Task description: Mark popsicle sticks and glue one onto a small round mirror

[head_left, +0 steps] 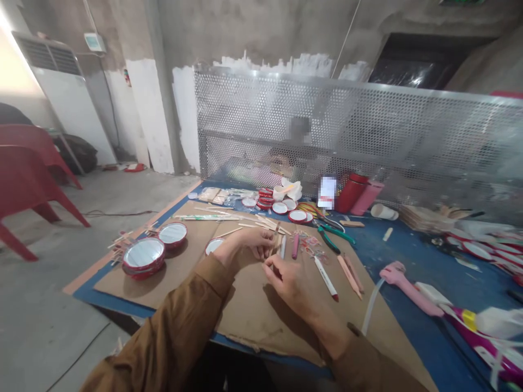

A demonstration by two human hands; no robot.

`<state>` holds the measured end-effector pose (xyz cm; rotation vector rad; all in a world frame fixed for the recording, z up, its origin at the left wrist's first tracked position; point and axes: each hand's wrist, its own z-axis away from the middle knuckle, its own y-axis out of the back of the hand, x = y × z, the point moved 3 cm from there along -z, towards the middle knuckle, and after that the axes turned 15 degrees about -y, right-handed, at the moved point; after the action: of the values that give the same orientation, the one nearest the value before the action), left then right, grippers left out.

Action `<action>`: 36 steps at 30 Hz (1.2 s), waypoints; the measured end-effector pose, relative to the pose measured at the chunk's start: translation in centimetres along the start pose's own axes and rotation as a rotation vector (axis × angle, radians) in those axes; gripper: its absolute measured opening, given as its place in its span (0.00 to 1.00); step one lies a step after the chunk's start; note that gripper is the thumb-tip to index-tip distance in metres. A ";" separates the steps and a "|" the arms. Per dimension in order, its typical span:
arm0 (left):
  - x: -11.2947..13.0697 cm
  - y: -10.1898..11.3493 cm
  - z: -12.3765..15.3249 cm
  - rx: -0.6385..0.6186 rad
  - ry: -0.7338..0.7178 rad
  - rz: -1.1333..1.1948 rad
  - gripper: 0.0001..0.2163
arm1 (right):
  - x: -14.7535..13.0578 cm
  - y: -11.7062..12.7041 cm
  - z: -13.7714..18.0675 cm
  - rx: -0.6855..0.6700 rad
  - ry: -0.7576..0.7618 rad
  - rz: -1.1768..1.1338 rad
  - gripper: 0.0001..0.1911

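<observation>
So the left hand [258,243] is pinching what looks like a thin, brownish flat strip [277,231] between its fingertips, with the top end poking up past them. The right hand [288,279] is just beside it, nearer the body, fingers curled in with thumb and forefinger close together; can't tell if it's gripping anything. The strip sits right above the right hand's fingertips, over a brown cardboard sheet [249,321] on the blue bench [370,247]. Just right of the hands there's a short pink cylinder [295,246], then a messy bunch of colourful thin loops [317,243] and a white marker with a red end [326,276]. Pale flat wooden sticks [267,222] lie scattered behind the hands, and round white-faced, red-rimmed pieces [143,257] are stacked well off to the left.
</observation>
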<state>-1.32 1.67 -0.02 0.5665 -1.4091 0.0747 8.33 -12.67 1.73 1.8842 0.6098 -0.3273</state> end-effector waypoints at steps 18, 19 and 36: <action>0.8 -0.3 0.0 -0.001 0.016 -0.026 0.04 | 0.3 0.5 -0.2 -0.058 -0.054 0.026 0.10; 0.7 -0.3 0.0 -0.005 0.004 -0.012 0.05 | 0.3 0.5 -0.2 -0.062 -0.056 0.035 0.10; -0.4 -0.3 -0.7 0.019 0.057 -0.084 0.08 | 6.6 10.2 5.6 0.157 -0.361 0.439 0.16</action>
<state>-0.66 1.79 -0.52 0.6338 -1.3293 0.0372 19.75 -19.08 4.29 1.9831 -0.0764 -0.4203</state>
